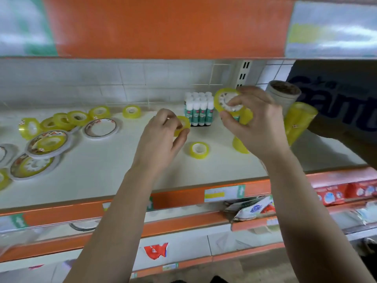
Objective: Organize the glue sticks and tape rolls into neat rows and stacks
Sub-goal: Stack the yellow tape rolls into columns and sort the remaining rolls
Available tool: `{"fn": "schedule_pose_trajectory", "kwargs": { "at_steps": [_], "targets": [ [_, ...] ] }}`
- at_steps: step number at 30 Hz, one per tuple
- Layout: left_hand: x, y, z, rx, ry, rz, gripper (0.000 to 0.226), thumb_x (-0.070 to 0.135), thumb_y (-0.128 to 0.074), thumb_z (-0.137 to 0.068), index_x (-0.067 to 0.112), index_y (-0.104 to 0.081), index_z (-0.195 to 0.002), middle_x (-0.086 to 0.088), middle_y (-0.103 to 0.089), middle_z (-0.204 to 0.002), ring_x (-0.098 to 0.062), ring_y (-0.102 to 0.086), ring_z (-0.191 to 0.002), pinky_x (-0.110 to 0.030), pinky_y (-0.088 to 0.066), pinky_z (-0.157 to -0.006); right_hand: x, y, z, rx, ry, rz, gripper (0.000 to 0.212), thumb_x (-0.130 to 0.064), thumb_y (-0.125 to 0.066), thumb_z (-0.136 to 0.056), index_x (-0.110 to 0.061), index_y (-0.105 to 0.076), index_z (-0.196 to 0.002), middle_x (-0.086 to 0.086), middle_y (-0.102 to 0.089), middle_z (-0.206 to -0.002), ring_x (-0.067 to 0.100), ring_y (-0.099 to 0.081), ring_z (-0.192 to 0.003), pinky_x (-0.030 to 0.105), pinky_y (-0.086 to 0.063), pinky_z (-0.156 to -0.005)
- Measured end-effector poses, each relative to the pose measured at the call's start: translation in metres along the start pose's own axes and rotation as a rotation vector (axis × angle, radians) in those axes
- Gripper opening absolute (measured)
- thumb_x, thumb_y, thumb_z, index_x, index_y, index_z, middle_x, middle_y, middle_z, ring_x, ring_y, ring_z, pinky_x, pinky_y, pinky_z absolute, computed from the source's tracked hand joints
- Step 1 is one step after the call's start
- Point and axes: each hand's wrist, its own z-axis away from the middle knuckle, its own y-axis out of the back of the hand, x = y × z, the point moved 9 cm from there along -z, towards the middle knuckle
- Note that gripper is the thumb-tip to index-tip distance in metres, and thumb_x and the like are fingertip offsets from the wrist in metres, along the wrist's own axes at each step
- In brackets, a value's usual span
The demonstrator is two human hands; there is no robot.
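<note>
Our left hand (163, 137) comes up from six o'clock with its back toward us and its fingers curled. Thumb and fingertips pinch a small yellow tape roll (183, 123), held on edge at the hand's two o'clock. Our right hand (257, 127) sits higher with the wrist bent. Its fingers curl around a larger yellow roll (225, 100) with a white core, tipped to face us at that hand's ten o'clock. More yellow tape (240, 145) shows beneath the right palm; we cannot tell whether the hand touches it.

Between our hands, toward the back wall, a block of glue sticks (199, 111) stands upright, with white caps and teal labels. At four o'clock from the left hand a loose roll (199, 150) lies flat on the white shelf (102, 164).

At three o'clock from the right hand a wrapped stack of yellow rolls (298, 121) leans over, and a grey-white cylinder (282, 91) is at one o'clock. Toward nine o'clock from the left hand, scattered yellow rolls (131, 111) and wide flat white rolls (101, 128) lie unsorted, some overlapping.
</note>
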Motion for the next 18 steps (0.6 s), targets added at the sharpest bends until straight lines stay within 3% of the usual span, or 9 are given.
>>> {"fn": "schedule_pose_trajectory", "kwargs": {
  "at_steps": [4, 10, 12, 15, 18],
  "targets": [
    [0.022, -0.014, 0.002, 0.012, 0.032, 0.004, 0.041, 0.038, -0.047, -0.093, 0.003, -0.069, -0.093, -0.01, -0.058, -0.107, -0.028, -0.061, -0.085, -0.035, -0.05, -0.077, 0.039, 0.03, -0.008, -0.01, -0.06, 0.035, 0.02, -0.022, -0.071, -0.079, -0.007, -0.071, -0.091, 0.012, -0.065, -0.113, 0.008, -0.055, -0.107, -0.002, -0.03, -0.084],
    [0.042, -0.039, 0.011, 0.02, 0.057, -0.011, 0.041, 0.038, -0.048, -0.094, 0.004, -0.07, -0.089, -0.012, -0.059, -0.107, -0.03, -0.062, -0.088, -0.039, -0.052, -0.076, 0.076, 0.031, -0.009, -0.121, -0.066, 0.02, 0.02, -0.017, -0.066, -0.079, -0.003, -0.069, -0.093, 0.011, -0.066, -0.105, 0.006, -0.052, -0.098, -0.003, -0.03, -0.08],
    [0.044, -0.045, 0.015, 0.032, 0.077, -0.024, 0.04, 0.038, -0.049, -0.093, 0.004, -0.07, -0.088, -0.013, -0.06, -0.107, -0.031, -0.063, -0.088, -0.04, -0.053, -0.076, 0.083, 0.022, -0.008, -0.172, -0.063, 0.001, 0.021, -0.019, -0.063, -0.08, -0.003, -0.068, -0.093, 0.01, -0.066, -0.101, 0.01, -0.056, -0.094, 0.004, -0.037, -0.08],
    [0.043, -0.051, 0.02, 0.055, 0.107, -0.05, 0.038, 0.037, -0.05, -0.092, 0.005, -0.07, -0.088, -0.014, -0.06, -0.107, -0.031, -0.063, -0.087, -0.041, -0.053, -0.077, 0.089, 0.011, -0.006, -0.214, -0.045, -0.054, 0.025, -0.024, -0.056, -0.081, -0.005, -0.068, -0.092, 0.01, -0.066, -0.1, 0.017, -0.062, -0.091, 0.027, -0.049, -0.081],
    [0.035, -0.056, 0.022, 0.049, 0.138, -0.057, 0.037, 0.037, -0.052, -0.092, 0.005, -0.07, -0.088, -0.014, -0.06, -0.108, -0.032, -0.063, -0.086, -0.044, -0.054, -0.077, 0.093, 0.009, -0.006, -0.207, -0.045, -0.09, 0.025, -0.029, -0.059, -0.082, -0.008, -0.068, -0.092, 0.008, -0.065, -0.101, 0.013, -0.061, -0.091, 0.026, -0.049, -0.084]
  ]
}}
